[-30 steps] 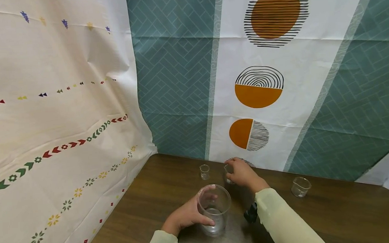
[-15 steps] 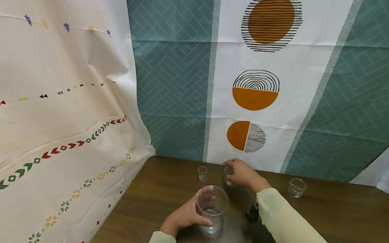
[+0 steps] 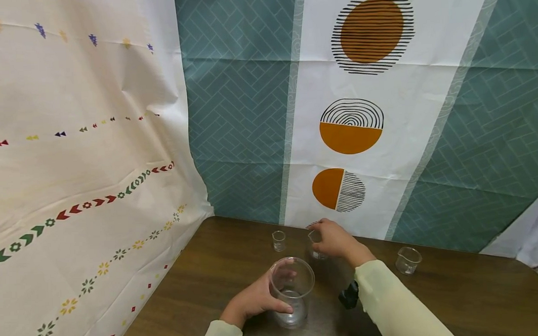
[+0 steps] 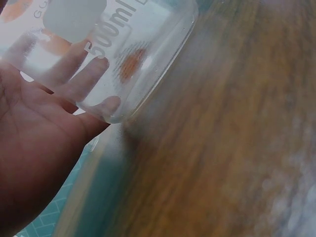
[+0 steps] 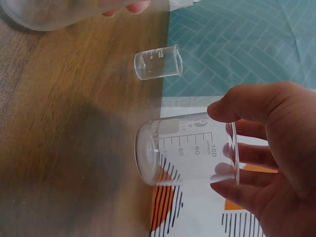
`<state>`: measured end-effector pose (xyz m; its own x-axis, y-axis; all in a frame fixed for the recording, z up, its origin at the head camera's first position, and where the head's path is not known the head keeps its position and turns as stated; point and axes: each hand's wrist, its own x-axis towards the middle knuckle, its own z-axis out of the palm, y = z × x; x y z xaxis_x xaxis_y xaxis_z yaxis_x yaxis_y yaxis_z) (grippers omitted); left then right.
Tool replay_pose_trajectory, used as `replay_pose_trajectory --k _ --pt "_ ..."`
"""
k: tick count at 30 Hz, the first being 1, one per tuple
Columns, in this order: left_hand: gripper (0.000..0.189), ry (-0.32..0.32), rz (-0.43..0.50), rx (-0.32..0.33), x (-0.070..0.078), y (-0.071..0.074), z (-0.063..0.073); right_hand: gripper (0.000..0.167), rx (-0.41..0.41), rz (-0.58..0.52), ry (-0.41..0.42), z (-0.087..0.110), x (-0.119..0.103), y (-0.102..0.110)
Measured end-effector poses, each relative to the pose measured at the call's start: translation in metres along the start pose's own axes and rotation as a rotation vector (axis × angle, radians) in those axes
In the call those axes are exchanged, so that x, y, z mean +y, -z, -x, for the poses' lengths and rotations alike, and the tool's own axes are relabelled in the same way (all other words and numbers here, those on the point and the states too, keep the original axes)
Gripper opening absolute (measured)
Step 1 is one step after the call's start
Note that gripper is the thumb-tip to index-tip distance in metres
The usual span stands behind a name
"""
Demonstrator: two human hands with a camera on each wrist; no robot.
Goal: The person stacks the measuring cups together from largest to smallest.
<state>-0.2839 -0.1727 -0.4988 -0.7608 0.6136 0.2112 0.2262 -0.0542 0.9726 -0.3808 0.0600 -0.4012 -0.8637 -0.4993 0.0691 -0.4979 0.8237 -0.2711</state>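
In the head view my left hand (image 3: 259, 298) grips a large clear beaker (image 3: 293, 295) from its left side, thumb in front and fingers behind. The left wrist view shows a 500 ml mark on that beaker (image 4: 116, 29). Further back, my right hand (image 3: 338, 238) holds a smaller glass beaker (image 3: 317, 250) by its rim from above. Its scale, reaching 100, is readable on the beaker (image 5: 185, 150) in the right wrist view, where thumb and fingers (image 5: 252, 143) pinch the top. Both beakers are upright; whether the smaller one touches the table I cannot tell.
A tiny beaker (image 3: 278, 241) stands at the back of the wooden table (image 3: 210, 274), left of my right hand. Another low beaker (image 3: 408, 261) stands to the right, beyond my right sleeve. Patterned cloth (image 3: 241, 139) hangs behind the table and along its left side.
The whole head view has shifted slightly, with the far beakers a little left and lower. Both hands keep their grips and stay nearly still.
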Motion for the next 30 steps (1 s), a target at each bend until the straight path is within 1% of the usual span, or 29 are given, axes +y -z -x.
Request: replay_pose_trajectory --k 6,13,17,23,30 --pt "0.093 -0.008 -0.006 -0.002 0.000 0.001 0.000 0.045 0.007 -0.007 0.000 0.004 -0.003 0.005" --pt "0.093 -0.023 -0.006 -0.009 -0.002 0.000 0.001 0.044 0.016 0.010 0.002 0.010 -0.011 0.013" --pt "0.093 -0.025 -0.001 -0.006 -0.002 0.001 0.002 0.045 0.022 0.011 0.015 0.013 -0.016 0.017" --pt "0.093 -0.017 0.006 -0.013 -0.003 0.001 0.002 0.046 0.026 0.014 0.047 0.018 -0.019 0.019" --pt "0.094 -0.005 -0.009 -0.007 -0.002 0.001 0.001 0.045 0.034 0.043 0.043 0.021 -0.024 0.027"
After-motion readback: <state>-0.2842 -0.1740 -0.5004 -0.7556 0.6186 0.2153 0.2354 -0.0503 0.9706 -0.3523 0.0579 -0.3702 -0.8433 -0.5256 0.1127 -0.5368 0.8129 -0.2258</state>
